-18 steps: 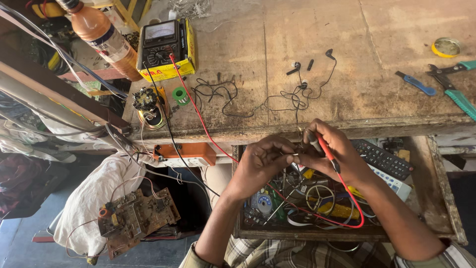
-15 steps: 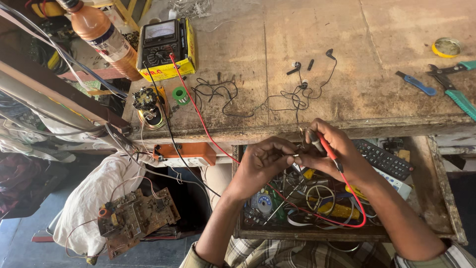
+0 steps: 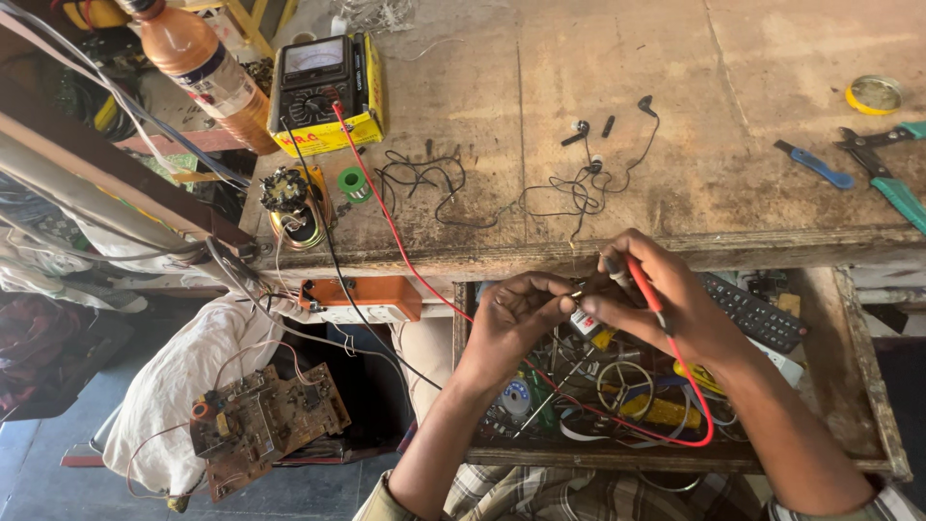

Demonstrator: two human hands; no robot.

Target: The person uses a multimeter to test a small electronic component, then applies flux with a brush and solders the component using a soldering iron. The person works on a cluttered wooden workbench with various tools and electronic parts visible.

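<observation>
My left hand point(image 3: 516, 314) pinches a small metal earphone plug point(image 3: 576, 292) over an open drawer. My right hand point(image 3: 666, 299) holds a red meter probe point(image 3: 644, 285), and a dark probe tip point(image 3: 612, 267) sticks up between its fingers, touching the plug area. The red lead point(image 3: 405, 241) and a black lead point(image 3: 328, 251) run up to a yellow analog multimeter point(image 3: 323, 92) on the wooden bench point(image 3: 772, 212). Black earphones point(image 3: 588, 169) with tangled thin wire lie on the bench just above my hands.
The drawer point(image 3: 868, 386) holds a black remote control point(image 3: 752, 314), wires and small parts. A brown bottle point(image 3: 207, 72), solder spool point(image 3: 354, 183) and wound coil part point(image 3: 289, 198) stand at the left. Blue pliers point(image 3: 815, 164), teal cutters point(image 3: 892, 178) and a tin point(image 3: 873, 94) lie right. A circuit board point(image 3: 260, 420) hangs lower left.
My hands have stayed together over the drawer, with only small finger shifts around the plug and probes. Nothing else has moved.
</observation>
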